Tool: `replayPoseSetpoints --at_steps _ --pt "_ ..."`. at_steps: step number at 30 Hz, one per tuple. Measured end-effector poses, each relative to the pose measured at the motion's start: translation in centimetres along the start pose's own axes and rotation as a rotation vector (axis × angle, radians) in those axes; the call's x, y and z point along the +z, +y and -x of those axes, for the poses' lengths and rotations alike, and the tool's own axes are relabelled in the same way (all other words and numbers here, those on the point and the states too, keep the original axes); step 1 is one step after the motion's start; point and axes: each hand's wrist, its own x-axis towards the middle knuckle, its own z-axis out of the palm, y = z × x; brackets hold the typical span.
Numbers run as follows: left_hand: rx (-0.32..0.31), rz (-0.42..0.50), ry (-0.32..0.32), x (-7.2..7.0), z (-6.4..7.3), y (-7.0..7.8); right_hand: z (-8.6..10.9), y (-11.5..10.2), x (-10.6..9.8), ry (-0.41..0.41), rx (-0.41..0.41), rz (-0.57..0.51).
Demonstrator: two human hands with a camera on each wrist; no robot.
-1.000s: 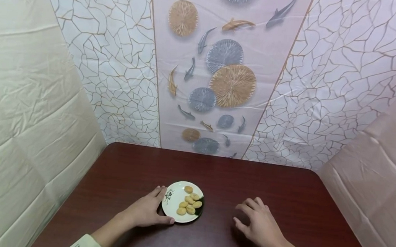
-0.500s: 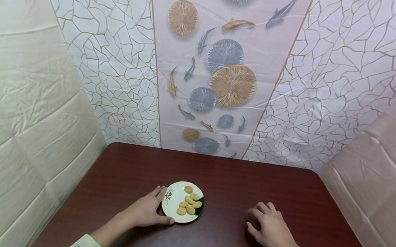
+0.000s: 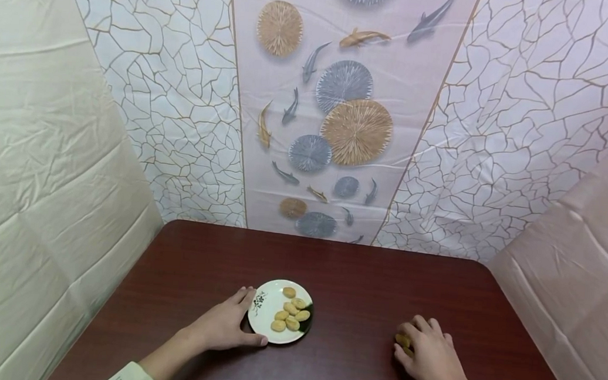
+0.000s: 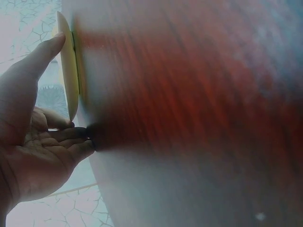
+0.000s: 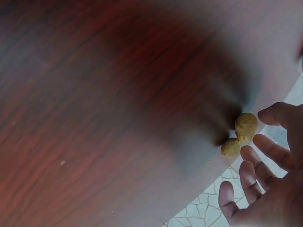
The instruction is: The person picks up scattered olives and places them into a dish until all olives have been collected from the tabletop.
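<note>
On the table stands a white plate [image 3: 265,328] with a dark patch on its right rim and a printed sprig on its left. Several small golden cookies [image 3: 293,323] lie on it. My left hand [image 3: 223,324] holds the plate's left edge, thumb at the near rim and fingers at the far side. To the right, my right hand [image 3: 432,355] hovers over a small group of cookies [image 5: 246,124]. In the right wrist view its thumb [image 5: 274,113] and spread fingers stand just beside them, with a narrow gap at the thumb. In the head view the hand partly hides these cookies.
The dark reddish table [image 3: 351,276] has rounded far corners. Behind it hangs a cloth [image 3: 358,132] printed with fish and round leaves. Pale padded walls [image 3: 44,195] close in both sides.
My right hand has moved right across the table, and cookies now show under its thumb side. My left hand and the plate have stayed in place.
</note>
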Motion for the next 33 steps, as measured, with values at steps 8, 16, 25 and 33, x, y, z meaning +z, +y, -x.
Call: replayPoseSetpoints --at_steps 8,16,25,33 --pt "-0.007 -0.003 -0.002 0.0 0.0 -0.1 0.0 0.3 0.1 -0.014 0.023 -0.004" --pt "-0.002 -0.003 -0.007 0.3 0.0 -0.2 0.0 0.2 0.5 -0.007 0.022 -0.005" --pt "0.007 0.001 -0.011 0.3 0.1 -0.2 -0.3 0.3 0.7 0.000 0.021 -0.004" --pt "0.016 -0.003 -0.004 0.2 -0.3 -0.4 -1.0 0.2 1.1 0.025 -0.003 -0.027"
